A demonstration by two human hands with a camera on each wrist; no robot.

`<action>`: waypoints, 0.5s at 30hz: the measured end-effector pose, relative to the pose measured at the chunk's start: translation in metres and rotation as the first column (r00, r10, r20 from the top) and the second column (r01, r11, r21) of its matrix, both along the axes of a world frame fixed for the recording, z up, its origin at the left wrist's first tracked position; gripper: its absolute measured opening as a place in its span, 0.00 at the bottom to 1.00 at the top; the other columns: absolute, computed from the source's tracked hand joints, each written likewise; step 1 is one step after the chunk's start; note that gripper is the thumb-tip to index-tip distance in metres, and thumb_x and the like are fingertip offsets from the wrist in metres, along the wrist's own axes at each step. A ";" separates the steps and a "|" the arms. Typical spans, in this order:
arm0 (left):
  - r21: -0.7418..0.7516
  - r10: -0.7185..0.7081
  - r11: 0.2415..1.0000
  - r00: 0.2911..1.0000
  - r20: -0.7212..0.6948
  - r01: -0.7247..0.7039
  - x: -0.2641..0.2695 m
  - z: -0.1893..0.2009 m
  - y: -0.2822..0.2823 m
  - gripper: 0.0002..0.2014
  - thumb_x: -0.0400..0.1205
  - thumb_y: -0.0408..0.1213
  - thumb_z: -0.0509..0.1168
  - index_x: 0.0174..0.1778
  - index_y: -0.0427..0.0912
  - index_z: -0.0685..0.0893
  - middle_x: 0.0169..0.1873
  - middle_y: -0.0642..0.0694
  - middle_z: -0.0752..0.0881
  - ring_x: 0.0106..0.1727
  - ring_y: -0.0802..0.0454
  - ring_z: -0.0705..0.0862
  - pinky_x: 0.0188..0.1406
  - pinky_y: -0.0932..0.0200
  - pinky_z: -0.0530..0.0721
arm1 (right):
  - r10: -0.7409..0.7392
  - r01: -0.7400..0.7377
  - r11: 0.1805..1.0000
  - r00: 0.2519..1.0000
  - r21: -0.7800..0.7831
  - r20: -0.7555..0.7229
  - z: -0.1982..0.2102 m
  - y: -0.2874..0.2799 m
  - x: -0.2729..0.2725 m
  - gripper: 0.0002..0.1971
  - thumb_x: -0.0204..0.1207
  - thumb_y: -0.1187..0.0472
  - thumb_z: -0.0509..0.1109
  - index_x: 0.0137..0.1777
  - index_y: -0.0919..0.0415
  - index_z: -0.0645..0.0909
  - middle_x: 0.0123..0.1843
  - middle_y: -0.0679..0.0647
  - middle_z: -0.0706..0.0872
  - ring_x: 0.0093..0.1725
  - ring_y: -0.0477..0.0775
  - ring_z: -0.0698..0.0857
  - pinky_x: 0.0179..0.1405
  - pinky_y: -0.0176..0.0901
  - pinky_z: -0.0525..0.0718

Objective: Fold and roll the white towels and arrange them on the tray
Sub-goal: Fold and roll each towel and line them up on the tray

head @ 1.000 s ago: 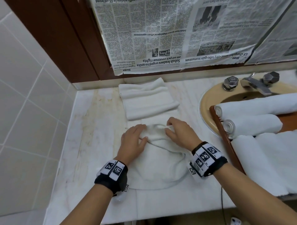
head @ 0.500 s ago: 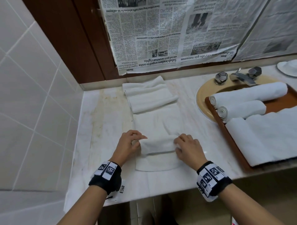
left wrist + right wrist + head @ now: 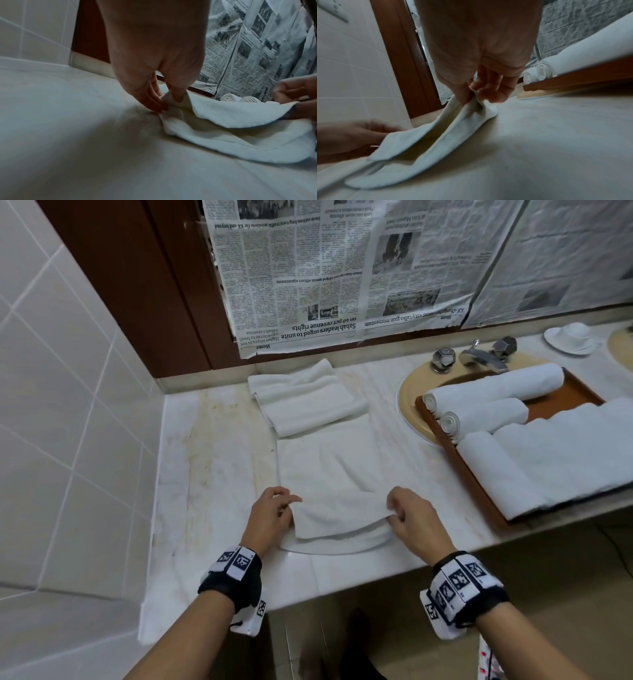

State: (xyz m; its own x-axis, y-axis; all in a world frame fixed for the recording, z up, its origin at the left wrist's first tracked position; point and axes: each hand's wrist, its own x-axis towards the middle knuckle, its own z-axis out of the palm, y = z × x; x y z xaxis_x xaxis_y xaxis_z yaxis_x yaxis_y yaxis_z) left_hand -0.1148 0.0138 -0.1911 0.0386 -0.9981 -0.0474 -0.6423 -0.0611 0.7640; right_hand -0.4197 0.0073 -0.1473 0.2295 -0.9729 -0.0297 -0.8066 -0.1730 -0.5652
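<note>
**Both hands drawn back to the near edge with the towel's fold**

Since a second ago the two hands have come toward the person, from the middle of the towel to its near end, and the bunched cloth has flattened into a long strip.

Largest in view is the marble desk [image 3: 212, 474], pale and stained along its left side. On it lies the white towel [image 3: 329, 467], a long narrow strip of soft terry running from the front edge toward the wall, its near end doubled over into a loose, rounded flap with two layers showing. Its far end touches a folded white towel [image 3: 305, 402] near the newspaper-covered wall.

To the right, a brown wooden tray [image 3: 472, 484] sits over the sink [image 3: 411, 392] and holds two rolled towels [image 3: 486, 409], spiral ends facing left, beside a larger folded towel [image 3: 548, 460].

At the flap's left corner the left hand [image 3: 270, 518] pinches the cloth, fingers [image 3: 154, 102] clamped on the top layer. At the right corner the right hand [image 3: 414, 522] does likewise, thumb and fingers [image 3: 489, 93] closed on the lifted edge.
</note>
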 end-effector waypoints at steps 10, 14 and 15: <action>0.025 0.012 1.000 0.998 0.069 -0.013 0.004 -0.001 0.021 0.12 0.82 0.27 0.67 0.50 0.46 0.93 0.60 0.51 0.81 0.50 0.70 0.81 0.50 0.84 0.72 | 0.125 -0.115 0.989 0.986 0.090 -0.115 -0.033 0.067 -0.005 0.10 0.77 0.62 0.69 0.52 0.48 0.73 0.50 0.42 0.72 0.37 0.46 0.78 0.39 0.39 0.83; 0.035 0.061 0.997 0.989 0.132 -0.066 0.001 0.001 0.036 0.11 0.82 0.25 0.66 0.49 0.44 0.91 0.57 0.49 0.81 0.48 0.62 0.82 0.49 0.86 0.70 | 0.224 -0.206 0.960 0.971 0.190 -0.082 -0.035 0.070 -0.015 0.08 0.77 0.57 0.68 0.53 0.46 0.76 0.46 0.40 0.73 0.37 0.44 0.76 0.38 0.31 0.76; 0.033 0.082 0.996 0.986 0.147 -0.088 0.001 0.001 0.040 0.12 0.82 0.25 0.65 0.49 0.43 0.91 0.56 0.48 0.81 0.49 0.60 0.81 0.50 0.86 0.69 | 0.232 -0.218 0.949 0.972 0.228 -0.036 -0.032 0.067 -0.019 0.07 0.77 0.55 0.67 0.53 0.45 0.77 0.44 0.40 0.75 0.38 0.43 0.77 0.39 0.30 0.75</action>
